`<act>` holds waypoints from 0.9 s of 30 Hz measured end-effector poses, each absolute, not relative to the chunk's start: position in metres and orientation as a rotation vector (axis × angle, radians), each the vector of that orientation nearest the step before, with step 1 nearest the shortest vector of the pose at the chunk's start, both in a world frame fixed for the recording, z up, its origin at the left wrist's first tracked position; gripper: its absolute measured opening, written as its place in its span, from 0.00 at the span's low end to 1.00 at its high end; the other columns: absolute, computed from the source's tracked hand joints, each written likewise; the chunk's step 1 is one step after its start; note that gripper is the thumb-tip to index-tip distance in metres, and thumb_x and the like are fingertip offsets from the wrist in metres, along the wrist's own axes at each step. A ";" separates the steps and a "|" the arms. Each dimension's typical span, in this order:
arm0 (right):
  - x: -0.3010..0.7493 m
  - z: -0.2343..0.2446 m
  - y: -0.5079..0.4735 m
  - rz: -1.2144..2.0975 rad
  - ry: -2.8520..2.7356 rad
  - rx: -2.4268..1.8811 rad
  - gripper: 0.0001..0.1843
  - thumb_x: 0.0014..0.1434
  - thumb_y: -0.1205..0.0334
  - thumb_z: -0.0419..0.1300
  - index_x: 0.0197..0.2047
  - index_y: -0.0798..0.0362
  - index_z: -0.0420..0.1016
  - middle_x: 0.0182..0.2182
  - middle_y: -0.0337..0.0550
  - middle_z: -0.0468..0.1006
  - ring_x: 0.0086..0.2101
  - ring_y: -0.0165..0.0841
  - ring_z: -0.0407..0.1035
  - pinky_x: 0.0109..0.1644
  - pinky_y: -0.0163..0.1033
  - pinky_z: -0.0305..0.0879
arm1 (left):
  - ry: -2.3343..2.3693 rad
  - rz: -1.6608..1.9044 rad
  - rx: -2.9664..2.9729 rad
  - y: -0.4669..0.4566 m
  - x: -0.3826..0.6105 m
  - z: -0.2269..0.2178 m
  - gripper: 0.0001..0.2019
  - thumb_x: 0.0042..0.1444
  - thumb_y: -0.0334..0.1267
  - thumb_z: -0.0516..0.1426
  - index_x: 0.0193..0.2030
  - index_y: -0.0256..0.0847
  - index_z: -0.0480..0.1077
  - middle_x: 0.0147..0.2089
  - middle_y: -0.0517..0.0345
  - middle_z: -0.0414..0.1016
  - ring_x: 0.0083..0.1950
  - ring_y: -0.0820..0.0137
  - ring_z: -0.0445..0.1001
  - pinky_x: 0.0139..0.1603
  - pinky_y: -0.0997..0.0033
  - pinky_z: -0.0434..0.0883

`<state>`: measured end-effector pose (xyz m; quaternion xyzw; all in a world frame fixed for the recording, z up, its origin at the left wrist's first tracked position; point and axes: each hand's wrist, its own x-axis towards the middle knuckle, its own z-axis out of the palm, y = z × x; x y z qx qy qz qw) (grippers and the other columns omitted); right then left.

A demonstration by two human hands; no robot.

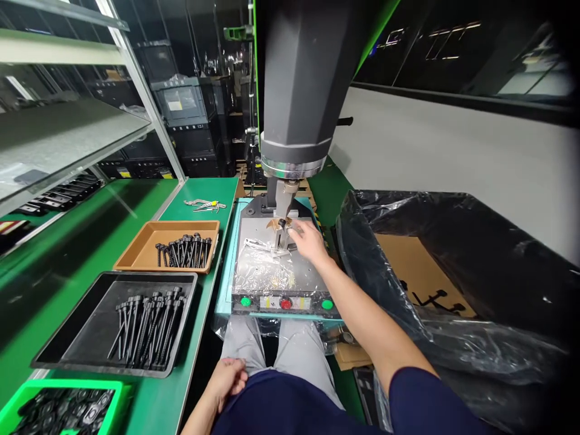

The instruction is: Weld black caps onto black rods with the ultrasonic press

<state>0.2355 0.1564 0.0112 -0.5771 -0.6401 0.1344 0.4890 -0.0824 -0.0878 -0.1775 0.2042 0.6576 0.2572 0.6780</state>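
Note:
My right hand (310, 240) reaches to the small metal fixture (280, 238) under the press head. Its fingertips are pinched at the fixture's right side, beside a black plastic piece (281, 223) seated on top; what lies between them is too small to make out. Right above that piece is the tapered metal tip (285, 199) of the machine head (296, 90); whether they touch I cannot tell. My left hand (228, 377) rests by my lap with its fingers curled, and nothing shows in it.
Left on the green bench, a brown tray (136, 248) and a black tray (86, 326) hold black stemmed parts. A green bin (118, 402) contains small black pieces. Pliers (203, 204) lie behind. Buttons line the machine base (272, 284). A black-lined box (362, 241) stands right.

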 end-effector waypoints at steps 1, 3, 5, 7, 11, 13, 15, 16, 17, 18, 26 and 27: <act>0.232 0.014 0.174 0.308 -1.620 -1.424 0.19 0.58 0.55 0.59 0.50 0.53 0.77 0.47 0.53 0.76 0.49 0.45 0.69 0.53 0.49 0.68 | 1.484 0.538 0.575 -0.089 -0.087 -0.177 0.16 0.51 0.43 0.67 0.21 0.38 0.68 0.19 0.55 0.73 0.14 0.75 0.66 0.15 0.77 0.67; 0.229 0.017 0.200 0.290 -1.742 -1.457 0.15 0.58 0.57 0.60 0.45 0.54 0.79 0.45 0.53 0.77 0.51 0.46 0.68 0.57 0.50 0.64 | 1.494 0.536 0.731 -0.091 -0.093 -0.173 0.16 0.50 0.43 0.67 0.22 0.37 0.69 0.19 0.55 0.72 0.14 0.76 0.63 0.14 0.79 0.61; 0.230 0.016 0.212 0.284 -1.811 -1.452 0.11 0.58 0.58 0.60 0.40 0.54 0.79 0.43 0.53 0.77 0.50 0.47 0.67 0.56 0.50 0.64 | 1.483 0.618 0.779 -0.090 -0.093 -0.166 0.14 0.49 0.42 0.67 0.24 0.36 0.71 0.19 0.57 0.72 0.14 0.77 0.61 0.15 0.80 0.56; 0.232 0.014 0.213 0.245 -1.790 -1.396 0.11 0.59 0.57 0.58 0.39 0.53 0.78 0.44 0.53 0.76 0.49 0.46 0.68 0.56 0.50 0.64 | 1.447 0.711 0.780 -0.085 -0.088 -0.156 0.12 0.47 0.40 0.68 0.27 0.35 0.72 0.19 0.61 0.69 0.16 0.78 0.59 0.17 0.80 0.53; 0.232 0.013 0.190 0.193 -1.652 -1.219 0.14 0.61 0.53 0.56 0.43 0.53 0.76 0.46 0.54 0.75 0.49 0.45 0.69 0.57 0.51 0.64 | 1.355 0.786 0.902 -0.060 -0.070 -0.122 0.11 0.46 0.38 0.69 0.34 0.34 0.76 0.20 0.65 0.65 0.20 0.77 0.60 0.23 0.79 0.57; 0.229 0.014 0.170 0.222 -1.591 -1.172 0.16 0.62 0.52 0.55 0.46 0.52 0.75 0.46 0.53 0.75 0.49 0.44 0.70 0.55 0.51 0.66 | 1.311 0.808 1.064 -0.043 -0.060 -0.099 0.11 0.50 0.38 0.67 0.38 0.34 0.78 0.23 0.62 0.68 0.24 0.75 0.64 0.28 0.77 0.62; 0.227 0.015 0.145 0.256 -1.516 -1.171 0.17 0.63 0.51 0.56 0.48 0.51 0.75 0.47 0.51 0.75 0.47 0.43 0.70 0.53 0.50 0.68 | 1.274 0.848 1.211 -0.025 -0.050 -0.074 0.10 0.52 0.38 0.65 0.40 0.35 0.79 0.26 0.59 0.71 0.28 0.72 0.67 0.32 0.76 0.65; 0.226 0.016 0.133 0.287 -1.468 -1.176 0.17 0.63 0.50 0.57 0.49 0.51 0.74 0.47 0.51 0.76 0.46 0.43 0.71 0.52 0.49 0.69 | 1.253 0.878 1.266 -0.017 -0.045 -0.060 0.10 0.53 0.37 0.65 0.41 0.36 0.79 0.28 0.58 0.73 0.30 0.71 0.68 0.34 0.75 0.66; 0.226 0.017 0.121 0.338 -1.410 -1.176 0.18 0.63 0.49 0.58 0.50 0.50 0.74 0.46 0.50 0.76 0.45 0.42 0.72 0.51 0.49 0.69 | 1.225 0.919 1.308 -0.010 -0.041 -0.047 0.09 0.53 0.36 0.65 0.41 0.37 0.80 0.30 0.56 0.75 0.32 0.69 0.70 0.35 0.74 0.67; 0.226 0.019 0.109 0.409 -1.337 -1.168 0.19 0.62 0.47 0.59 0.50 0.50 0.74 0.45 0.49 0.77 0.42 0.41 0.72 0.50 0.49 0.70 | 1.189 0.975 1.336 -0.003 -0.036 -0.032 0.09 0.52 0.35 0.65 0.41 0.38 0.80 0.33 0.55 0.77 0.34 0.67 0.71 0.37 0.73 0.68; 0.217 0.052 0.043 1.114 -0.946 -0.932 0.26 0.50 0.41 0.71 0.43 0.51 0.74 0.38 0.46 0.79 0.34 0.35 0.73 0.39 0.42 0.71 | 0.953 1.293 1.421 0.030 -0.001 0.051 0.19 0.43 0.30 0.70 0.44 0.41 0.79 0.47 0.49 0.77 0.55 0.56 0.71 0.59 0.63 0.67; 0.215 0.055 0.038 1.137 -0.934 -0.923 0.27 0.50 0.41 0.71 0.43 0.51 0.73 0.38 0.46 0.79 0.33 0.35 0.73 0.39 0.43 0.72 | 0.965 1.256 1.497 0.031 0.000 0.052 0.15 0.45 0.32 0.70 0.42 0.41 0.80 0.42 0.50 0.78 0.50 0.58 0.73 0.57 0.64 0.68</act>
